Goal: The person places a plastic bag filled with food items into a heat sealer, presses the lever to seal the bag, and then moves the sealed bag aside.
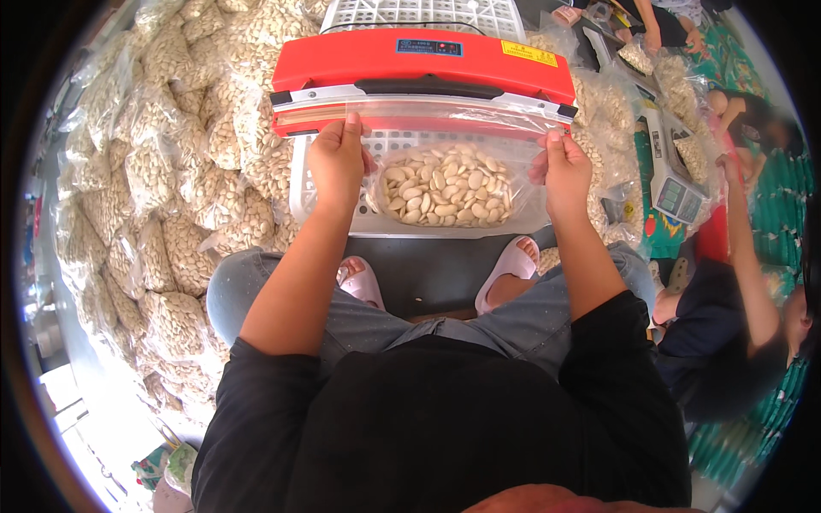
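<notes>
A clear plastic bag (449, 186) of pale, flat beans or seeds lies on a white perforated plastic crate (308, 186). My left hand (340, 154) pinches the left corner of the bag's mouth between thumb and fingers. The opposite corner is pinched in my right hand (563, 160). Between both hands the film is stretched flat along the front strip of a red bag sealer (423, 61). Its black-handled bar (430, 88) is raised just behind the film.
Filled clear bags (154, 173) are heaped along the left. To the right, a person works near digital scales (677, 192), with other people farther up. Stacked green packaging (776, 211) lines the far right. My feet in pink sandals (507, 272) are below the crate.
</notes>
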Motion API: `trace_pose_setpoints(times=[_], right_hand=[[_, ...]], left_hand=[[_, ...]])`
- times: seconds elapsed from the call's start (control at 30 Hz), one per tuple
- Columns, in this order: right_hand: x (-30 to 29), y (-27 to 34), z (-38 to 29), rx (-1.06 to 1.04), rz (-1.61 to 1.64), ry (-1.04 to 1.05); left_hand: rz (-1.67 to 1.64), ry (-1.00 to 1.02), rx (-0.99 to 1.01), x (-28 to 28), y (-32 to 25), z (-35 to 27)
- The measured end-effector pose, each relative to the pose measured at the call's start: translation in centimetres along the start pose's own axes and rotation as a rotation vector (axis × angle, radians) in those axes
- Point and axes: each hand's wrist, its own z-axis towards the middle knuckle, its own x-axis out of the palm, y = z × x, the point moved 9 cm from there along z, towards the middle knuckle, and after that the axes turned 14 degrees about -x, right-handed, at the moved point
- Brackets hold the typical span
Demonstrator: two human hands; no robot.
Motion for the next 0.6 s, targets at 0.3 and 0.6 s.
trace_pose_setpoints(times=[0.3, 0.6], right_hand=[[0.2, -4.2, 1.5, 0.18, -0.106, -0.058], [0.2, -4.2, 1.1, 0.259, -0.005, -0.119]], left_hand=[[-0.039, -0.015, -0.233, 0.4, 2.8, 3.0], [-0.171, 0.092, -0.499, 0.5, 4.3, 2.5]])
